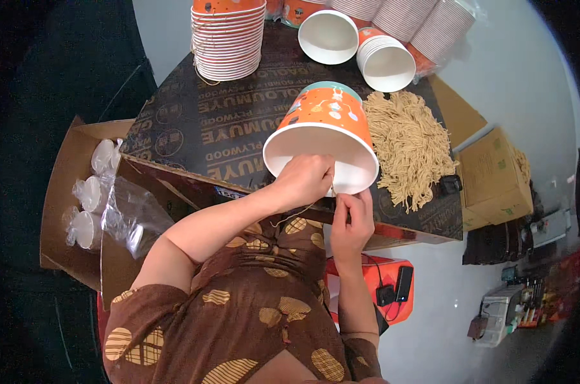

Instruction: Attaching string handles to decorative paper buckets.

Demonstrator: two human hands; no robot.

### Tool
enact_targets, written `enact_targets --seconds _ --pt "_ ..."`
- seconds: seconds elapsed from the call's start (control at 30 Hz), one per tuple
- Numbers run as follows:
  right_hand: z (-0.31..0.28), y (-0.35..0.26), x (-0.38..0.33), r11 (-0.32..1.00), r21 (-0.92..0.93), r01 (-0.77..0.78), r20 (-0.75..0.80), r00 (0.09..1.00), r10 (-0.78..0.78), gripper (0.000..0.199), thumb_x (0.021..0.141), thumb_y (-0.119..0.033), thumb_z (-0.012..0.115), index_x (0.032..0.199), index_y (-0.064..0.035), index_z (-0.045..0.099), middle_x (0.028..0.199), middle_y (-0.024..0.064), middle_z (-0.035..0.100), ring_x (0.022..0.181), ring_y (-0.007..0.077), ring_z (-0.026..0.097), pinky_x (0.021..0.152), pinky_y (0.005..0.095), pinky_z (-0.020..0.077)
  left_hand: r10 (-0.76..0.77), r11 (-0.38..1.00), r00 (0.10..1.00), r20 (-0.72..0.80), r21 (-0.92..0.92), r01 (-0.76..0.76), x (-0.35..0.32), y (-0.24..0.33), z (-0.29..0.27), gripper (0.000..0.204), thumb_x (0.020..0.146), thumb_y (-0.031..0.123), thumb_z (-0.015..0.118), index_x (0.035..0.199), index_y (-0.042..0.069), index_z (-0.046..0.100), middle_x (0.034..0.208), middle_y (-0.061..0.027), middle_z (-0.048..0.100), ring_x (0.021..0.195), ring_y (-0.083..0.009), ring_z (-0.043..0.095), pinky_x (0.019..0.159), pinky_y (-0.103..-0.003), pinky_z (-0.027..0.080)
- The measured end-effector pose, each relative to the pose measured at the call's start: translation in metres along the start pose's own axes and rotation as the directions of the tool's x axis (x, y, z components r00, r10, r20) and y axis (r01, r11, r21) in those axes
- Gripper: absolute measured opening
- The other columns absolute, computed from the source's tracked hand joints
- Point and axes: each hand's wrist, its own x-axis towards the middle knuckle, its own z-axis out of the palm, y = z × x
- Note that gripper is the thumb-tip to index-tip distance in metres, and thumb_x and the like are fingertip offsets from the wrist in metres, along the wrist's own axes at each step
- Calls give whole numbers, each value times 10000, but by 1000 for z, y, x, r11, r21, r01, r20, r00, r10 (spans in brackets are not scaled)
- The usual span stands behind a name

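A large orange paper bucket point(331, 110) with printed pictures lies tipped on the dark table, its white mouth toward me. My left hand point(307, 179) is closed in front of the mouth, gripping a thin beige cord point(301, 210). A loose length of that cord dangles below the hand, over the table edge. At the lower right rim, my right hand point(354, 219) has its thumb and fingers pinched together on the rim where the cord meets it. The fingertips partly hide how the cord passes there.
Right of the bucket lies a heap of beige cords point(411, 144). Nested buckets point(228, 41) stand at the back left; more buckets point(386, 63) lie at the back right. Cardboard boxes flank the table: one point(72, 246) with bagged white cups, another point(495, 185) at right.
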Motion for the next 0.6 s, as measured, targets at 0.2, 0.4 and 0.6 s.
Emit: enact_targets --seconds 0.2,0.4,0.6 --pt "-5 -4 -14 974 -223 30 0 1000 -30 132 804 54 644 922 -4 634 1100 163 488 978 297 490 853 379 420 -24 996 1000 -10 87 25 2 3 3 49 751 20 608 722 -5 638 677 -185 640 653 -362 644 609 -434 498" --pt "-4 3 -18 938 -291 186 69 983 -173 129 789 59 626 912 21 619 1065 158 503 991 316 483 851 382 407 -93 987 995 37 137 87 6 10 2 67 750 20 590 729 -24 637 720 -236 645 725 -399 659 646 -457 510" --pt "-12 10 -14 906 -339 253 187 962 -199 197 731 8 620 928 0 608 1156 126 584 1052 327 530 876 434 398 -61 985 987 150 169 36 9 14 -13 116 766 49 584 765 -58 627 760 -284 633 773 -439 644 673 -471 503"
